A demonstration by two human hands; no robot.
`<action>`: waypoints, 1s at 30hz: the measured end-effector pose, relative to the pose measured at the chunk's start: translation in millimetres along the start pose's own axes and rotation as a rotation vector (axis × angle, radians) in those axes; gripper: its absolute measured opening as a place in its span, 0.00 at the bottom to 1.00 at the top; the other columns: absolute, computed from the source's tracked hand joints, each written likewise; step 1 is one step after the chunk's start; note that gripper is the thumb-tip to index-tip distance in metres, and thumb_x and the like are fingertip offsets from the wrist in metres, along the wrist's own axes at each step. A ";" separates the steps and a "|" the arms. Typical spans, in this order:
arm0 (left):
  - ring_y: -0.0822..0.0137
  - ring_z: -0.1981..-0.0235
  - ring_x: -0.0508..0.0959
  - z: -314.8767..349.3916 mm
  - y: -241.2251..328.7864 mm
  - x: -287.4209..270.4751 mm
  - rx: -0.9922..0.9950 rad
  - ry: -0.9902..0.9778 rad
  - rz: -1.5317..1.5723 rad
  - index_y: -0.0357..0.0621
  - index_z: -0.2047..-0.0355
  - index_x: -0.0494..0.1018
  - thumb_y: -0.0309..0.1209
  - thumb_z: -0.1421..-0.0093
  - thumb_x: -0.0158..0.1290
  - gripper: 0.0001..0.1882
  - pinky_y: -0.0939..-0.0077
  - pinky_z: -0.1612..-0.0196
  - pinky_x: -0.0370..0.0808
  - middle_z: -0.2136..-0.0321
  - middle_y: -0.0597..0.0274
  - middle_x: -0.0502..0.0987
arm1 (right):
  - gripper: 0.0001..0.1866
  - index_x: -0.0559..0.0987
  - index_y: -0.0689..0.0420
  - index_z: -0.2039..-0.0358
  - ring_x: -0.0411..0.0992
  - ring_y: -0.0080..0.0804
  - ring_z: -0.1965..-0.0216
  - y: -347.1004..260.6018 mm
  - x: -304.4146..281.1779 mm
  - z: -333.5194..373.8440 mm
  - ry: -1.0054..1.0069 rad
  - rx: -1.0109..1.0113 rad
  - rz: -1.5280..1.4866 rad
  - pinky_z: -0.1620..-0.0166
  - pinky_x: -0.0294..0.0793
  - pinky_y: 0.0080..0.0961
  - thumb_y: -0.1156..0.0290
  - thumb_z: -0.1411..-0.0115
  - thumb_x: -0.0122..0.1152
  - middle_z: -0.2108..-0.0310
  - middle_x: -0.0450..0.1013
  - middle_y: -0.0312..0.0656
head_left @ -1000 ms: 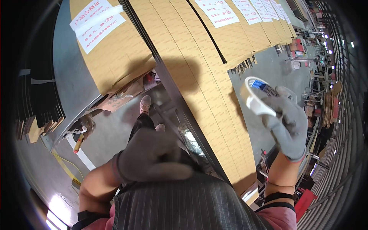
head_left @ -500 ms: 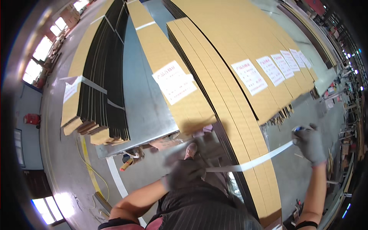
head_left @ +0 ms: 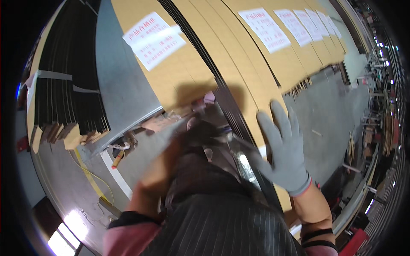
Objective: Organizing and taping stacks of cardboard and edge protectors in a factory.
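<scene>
My right hand (head_left: 284,149), in a grey glove, lies flat with its fingers spread on the end of a long brown cardboard bundle (head_left: 239,55). A short white strip of tape (head_left: 262,150) shows just beside its thumb. My left hand (head_left: 200,133) is blurred by motion and sits at the near end of a narrow dark bundle (head_left: 232,117) that runs between the cardboard bundles. Whether the left hand grips anything cannot be made out. No tape roll is in view.
White paper labels (head_left: 154,39) lie on the cardboard bundles. A stack of black strips tied with tape (head_left: 70,85) lies at the left on a grey surface. Scraps and a yellow line (head_left: 92,179) mark the floor below. Racks stand at the right edge.
The right hand held a tape roll and drew tape across the bundle; now it is empty and pressed flat on the cardboard. The left hand has shifted up to the bundle's end.
</scene>
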State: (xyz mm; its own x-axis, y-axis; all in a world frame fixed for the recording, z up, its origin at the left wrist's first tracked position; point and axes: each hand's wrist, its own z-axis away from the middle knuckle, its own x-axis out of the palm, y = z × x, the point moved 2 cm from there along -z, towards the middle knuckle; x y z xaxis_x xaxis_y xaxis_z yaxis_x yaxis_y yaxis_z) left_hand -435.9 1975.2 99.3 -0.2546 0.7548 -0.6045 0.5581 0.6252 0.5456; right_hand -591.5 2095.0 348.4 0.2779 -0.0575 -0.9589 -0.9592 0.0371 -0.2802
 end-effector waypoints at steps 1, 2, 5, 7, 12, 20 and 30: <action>0.62 0.70 0.76 -32.8 32.9 -58.2 -0.795 -0.197 0.356 0.46 0.55 0.75 0.43 0.51 0.60 0.24 0.64 0.62 0.71 0.73 0.54 0.77 | 0.37 0.67 0.64 0.50 0.57 0.64 0.48 14.4 3.7 8.2 0.122 0.005 -0.007 0.48 0.60 0.52 0.60 0.59 0.68 0.49 0.60 0.60; 0.65 0.77 0.75 -34.3 54.4 -90.6 -0.765 -0.103 0.473 0.43 0.65 0.78 0.43 0.53 0.62 0.19 0.66 0.63 0.70 0.79 0.56 0.76 | 0.37 0.67 0.64 0.50 0.57 0.64 0.48 18.1 4.4 6.3 0.133 0.015 0.002 0.48 0.60 0.52 0.60 0.59 0.68 0.49 0.60 0.60; 0.67 0.82 0.70 -155.0 121.3 -162.3 -0.092 -0.030 0.289 0.41 0.82 0.71 0.37 0.55 0.65 0.16 0.68 0.75 0.65 0.84 0.61 0.70 | 0.23 0.71 0.59 0.62 0.63 0.54 0.57 14.2 1.1 17.1 0.289 0.018 -0.154 0.57 0.63 0.43 0.61 0.57 0.66 0.52 0.64 0.55; 0.67 0.83 0.69 -184.7 95.7 -136.1 -0.507 -0.008 0.431 0.39 0.81 0.69 0.40 0.48 0.61 0.18 0.68 0.73 0.67 0.83 0.63 0.69 | 0.19 0.71 0.59 0.66 0.63 0.52 0.57 17.6 2.7 16.7 0.316 -0.027 -0.248 0.57 0.63 0.41 0.63 0.55 0.65 0.55 0.66 0.53; 0.54 0.59 0.72 -218.2 73.1 -103.2 -0.029 0.155 -0.118 0.38 0.68 0.77 0.41 0.49 0.54 0.17 0.63 0.55 0.69 0.59 0.50 0.73 | 0.14 0.75 0.66 0.61 0.71 0.31 0.60 85.4 -29.7 50.1 0.292 0.381 -1.084 0.55 0.68 0.26 0.69 0.43 0.54 0.58 0.71 0.44; 0.56 0.63 0.73 -215.8 70.9 -106.6 -0.169 0.086 -0.029 0.44 0.67 0.79 0.46 0.55 0.61 0.20 0.62 0.56 0.67 0.71 0.56 0.74 | 0.15 0.75 0.52 0.87 0.72 0.38 0.77 73.1 -89.9 1.4 -0.461 -0.045 -0.307 0.45 0.60 0.35 0.60 0.51 0.65 0.87 0.68 0.36; 0.53 0.53 0.69 -239.7 114.4 -44.5 -0.187 -0.246 -0.317 0.49 0.59 0.76 0.35 0.48 0.47 0.16 0.59 0.46 0.63 0.55 0.49 0.71 | 0.07 0.75 0.59 0.74 0.69 0.43 0.79 126.7 -31.0 53.5 -0.108 0.554 -0.139 0.74 0.66 0.36 0.68 0.47 0.55 0.83 0.69 0.47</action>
State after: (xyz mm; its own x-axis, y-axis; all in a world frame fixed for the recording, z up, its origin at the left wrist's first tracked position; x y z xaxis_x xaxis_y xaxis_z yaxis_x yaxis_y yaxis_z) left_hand -550.1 2060.7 327.7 -0.1819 0.4644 -0.8668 0.3249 0.8604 0.3927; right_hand -718.8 2154.9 340.2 0.4309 0.0021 -0.9024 -0.7512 0.5549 -0.3574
